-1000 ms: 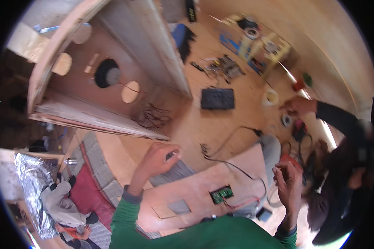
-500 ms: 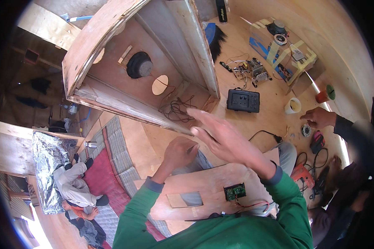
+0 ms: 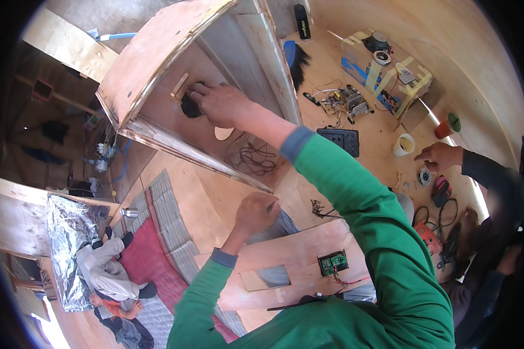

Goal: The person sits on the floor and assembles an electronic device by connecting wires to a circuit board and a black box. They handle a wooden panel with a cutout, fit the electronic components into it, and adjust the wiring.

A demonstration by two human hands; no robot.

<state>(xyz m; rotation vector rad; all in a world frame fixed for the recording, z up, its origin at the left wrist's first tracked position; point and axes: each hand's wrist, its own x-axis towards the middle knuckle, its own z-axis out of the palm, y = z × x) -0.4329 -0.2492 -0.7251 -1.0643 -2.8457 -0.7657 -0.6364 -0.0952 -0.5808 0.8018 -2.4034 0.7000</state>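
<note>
My right hand (image 3: 222, 103) reaches into an open wooden speaker cabinet (image 3: 174, 46). Its fingers lie slightly bent over the black speaker (image 3: 191, 108) fixed inside; whether they touch it is unclear, and the hand hides much of it. Below the speaker is a round hole (image 3: 223, 133), near a loose coil of thin dark wire (image 3: 255, 158). My left hand (image 3: 257, 212) is closed above my knee, with a small dark spot showing at the fingers. A plywood panel (image 3: 308, 247) lies across my lap, with a rectangular cutout and a green circuit board (image 3: 333, 263) set in it.
Right of the cabinet are a black control box (image 3: 342, 141), bare circuit boards (image 3: 352, 102), a taped carton (image 3: 384, 78) and a white cup (image 3: 403, 145). A co-worker's hand (image 3: 442, 156) points from the right. Someone lies on mats (image 3: 148, 250) at left.
My right hand has moved forward and left from in front of the cabinet to the speaker inside. My left hand stays closed in nearly the same place. The view has shifted slightly.
</note>
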